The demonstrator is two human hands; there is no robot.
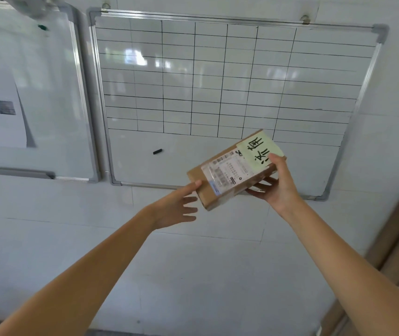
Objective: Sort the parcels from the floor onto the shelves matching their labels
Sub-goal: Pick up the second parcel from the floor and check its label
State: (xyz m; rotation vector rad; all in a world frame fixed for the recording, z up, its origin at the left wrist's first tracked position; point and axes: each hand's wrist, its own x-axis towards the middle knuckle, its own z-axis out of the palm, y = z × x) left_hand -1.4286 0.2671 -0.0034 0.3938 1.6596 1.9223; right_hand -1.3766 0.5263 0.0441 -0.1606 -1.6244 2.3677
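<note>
A small brown cardboard parcel [227, 175] is held up in front of a white wall. It carries a white shipping label and a pale green sticky note [260, 149] with black handwritten characters. My right hand [274, 183] grips the parcel's right end, thumb on top over the note, fingers underneath. My left hand [179, 206] is beside the parcel's left end with fingers spread; its thumb tip touches the left corner of the box. No shelves or floor parcels are in view.
A gridded whiteboard [230, 78] hangs on the wall behind the parcel, with a small black magnet [157, 151] on it. A second whiteboard [31, 93] with papers hangs to the left. Long cardboard tubes [397, 234] lean at the right edge.
</note>
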